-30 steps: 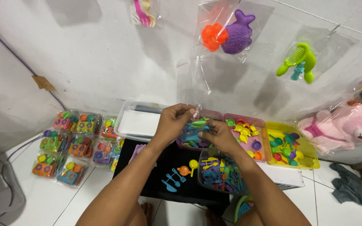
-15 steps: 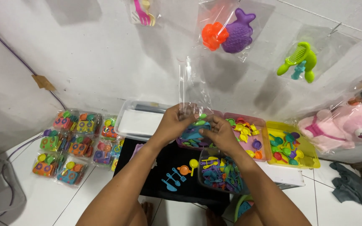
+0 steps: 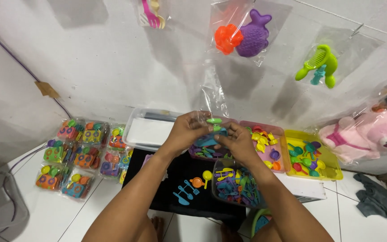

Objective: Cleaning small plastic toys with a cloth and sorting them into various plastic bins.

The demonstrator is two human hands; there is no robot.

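Left hand [image 3: 185, 131] pinches one clear bag [image 3: 211, 96]; right hand [image 3: 236, 141] pinches one green toy piece [image 3: 214, 121]

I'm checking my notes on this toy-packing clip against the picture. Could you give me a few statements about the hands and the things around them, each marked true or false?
1. The left hand and the right hand both grip a clear plastic bag that stands up above them. True.
2. A small green plastic toy piece sits between the fingertips at the bag's mouth. True.
3. The yellow plastic tray of toy spoons is left of the hands. False: it lies to their right, beside the pink plastic tray.
4. Blue toy cutlery lies on the black mat. True.
5. The sealed packets of colourful toys hang on the wall. False: they lie on the white floor.
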